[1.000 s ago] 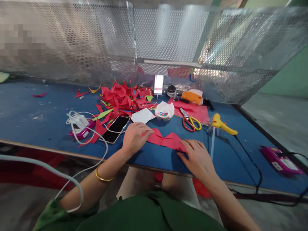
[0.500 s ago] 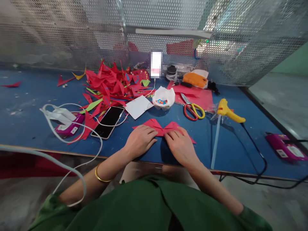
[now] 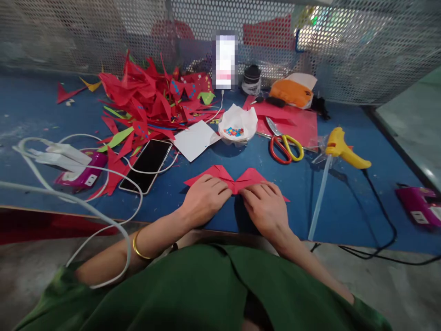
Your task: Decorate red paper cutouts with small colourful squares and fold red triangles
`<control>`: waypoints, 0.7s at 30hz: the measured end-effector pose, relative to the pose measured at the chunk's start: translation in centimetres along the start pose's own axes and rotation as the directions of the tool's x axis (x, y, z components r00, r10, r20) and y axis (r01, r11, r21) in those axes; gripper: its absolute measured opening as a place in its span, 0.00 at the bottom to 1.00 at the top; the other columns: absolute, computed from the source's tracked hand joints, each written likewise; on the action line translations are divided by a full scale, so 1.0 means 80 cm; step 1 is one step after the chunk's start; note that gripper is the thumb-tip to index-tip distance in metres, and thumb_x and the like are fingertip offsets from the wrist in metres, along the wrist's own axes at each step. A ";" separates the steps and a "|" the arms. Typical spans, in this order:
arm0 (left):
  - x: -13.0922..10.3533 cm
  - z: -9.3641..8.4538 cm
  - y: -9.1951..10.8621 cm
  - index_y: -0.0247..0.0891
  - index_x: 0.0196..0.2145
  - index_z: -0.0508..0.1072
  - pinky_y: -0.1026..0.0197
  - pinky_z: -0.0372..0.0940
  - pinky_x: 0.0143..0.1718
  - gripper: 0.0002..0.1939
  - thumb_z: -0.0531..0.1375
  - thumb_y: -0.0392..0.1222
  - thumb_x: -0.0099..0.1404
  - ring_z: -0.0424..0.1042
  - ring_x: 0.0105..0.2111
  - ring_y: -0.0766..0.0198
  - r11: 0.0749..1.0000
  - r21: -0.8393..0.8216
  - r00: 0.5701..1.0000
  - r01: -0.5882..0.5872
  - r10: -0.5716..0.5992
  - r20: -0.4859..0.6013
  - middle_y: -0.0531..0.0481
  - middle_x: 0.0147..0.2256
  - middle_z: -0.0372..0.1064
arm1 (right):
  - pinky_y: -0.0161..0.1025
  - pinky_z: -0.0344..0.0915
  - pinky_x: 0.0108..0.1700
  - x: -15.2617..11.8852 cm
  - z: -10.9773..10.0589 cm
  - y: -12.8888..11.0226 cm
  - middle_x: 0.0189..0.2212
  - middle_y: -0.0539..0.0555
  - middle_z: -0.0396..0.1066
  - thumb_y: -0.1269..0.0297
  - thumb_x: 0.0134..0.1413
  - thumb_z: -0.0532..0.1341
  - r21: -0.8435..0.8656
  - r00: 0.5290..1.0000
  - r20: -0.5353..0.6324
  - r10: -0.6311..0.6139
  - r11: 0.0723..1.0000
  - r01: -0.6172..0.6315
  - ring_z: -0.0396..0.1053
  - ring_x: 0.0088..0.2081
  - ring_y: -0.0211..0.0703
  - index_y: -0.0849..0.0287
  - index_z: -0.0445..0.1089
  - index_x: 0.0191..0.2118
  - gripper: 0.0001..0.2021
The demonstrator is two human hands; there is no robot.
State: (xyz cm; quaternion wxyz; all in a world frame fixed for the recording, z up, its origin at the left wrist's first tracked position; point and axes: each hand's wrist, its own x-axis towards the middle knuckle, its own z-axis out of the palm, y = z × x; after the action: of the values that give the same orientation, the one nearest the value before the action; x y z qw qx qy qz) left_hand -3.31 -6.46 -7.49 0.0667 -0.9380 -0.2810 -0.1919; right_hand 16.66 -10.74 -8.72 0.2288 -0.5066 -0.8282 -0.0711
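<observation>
A folded red paper piece [image 3: 251, 177], shaped like a bow with two raised peaks, lies near the table's front edge. My left hand [image 3: 206, 197] rests on its left half, fingers bent together over the paper. On the right half sits my right hand [image 3: 265, 207], its fingers curled on the lower edge. Both hands grip the paper close to its middle; the thumbs are largely hidden. Beyond them stands a white paper-lined bowl [image 3: 237, 122] with small coloured pieces inside.
Red paper pieces [image 3: 148, 96] heap at the back left, near a dark phone [image 3: 147, 165] and white cables. Scissors [image 3: 285, 147] lie behind my right hand. A yellow glue gun [image 3: 346, 149] with its stick and cord is at the right, beside a purple box [image 3: 422, 204].
The head view has tilted down and moved closer, so the table objects appear larger and higher. Both hands stay on the red paper with little change.
</observation>
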 end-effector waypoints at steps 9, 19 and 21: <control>0.004 -0.002 -0.001 0.36 0.36 0.75 0.56 0.63 0.38 0.13 0.52 0.39 0.73 0.72 0.37 0.59 0.987 -0.112 0.991 0.118 -0.110 0.070 0.47 0.35 0.75 | 0.43 0.60 0.42 0.010 0.005 -0.006 0.37 0.52 0.77 0.68 0.63 0.60 0.179 0.986 0.053 0.157 0.970 -0.164 0.70 0.39 0.46 0.55 0.77 0.39 0.07; 0.005 -0.001 -0.004 0.36 0.37 0.75 0.56 0.64 0.39 0.14 0.51 0.41 0.74 0.71 0.38 0.58 0.966 -0.200 0.984 0.163 -0.145 0.101 0.46 0.36 0.74 | 0.44 0.58 0.44 0.013 0.002 -0.010 0.39 0.54 0.76 0.68 0.63 0.59 0.129 0.979 0.121 0.164 0.975 -0.179 0.68 0.41 0.47 0.56 0.76 0.40 0.07; 0.005 0.000 -0.004 0.36 0.38 0.75 0.56 0.64 0.40 0.14 0.51 0.40 0.74 0.71 0.39 0.58 0.963 -0.212 0.984 0.169 -0.151 0.098 0.45 0.36 0.74 | 0.44 0.58 0.44 0.012 0.002 -0.008 0.38 0.53 0.77 0.68 0.63 0.60 0.156 0.976 0.111 0.187 0.967 -0.203 0.69 0.41 0.47 0.56 0.76 0.39 0.07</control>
State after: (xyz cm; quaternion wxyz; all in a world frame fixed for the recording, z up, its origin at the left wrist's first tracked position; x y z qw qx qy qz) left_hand -3.20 -6.02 -7.30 -0.0643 -0.9209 -0.3354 -0.1881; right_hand 15.68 -10.22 -8.34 0.2363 -0.5675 -0.7874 0.0454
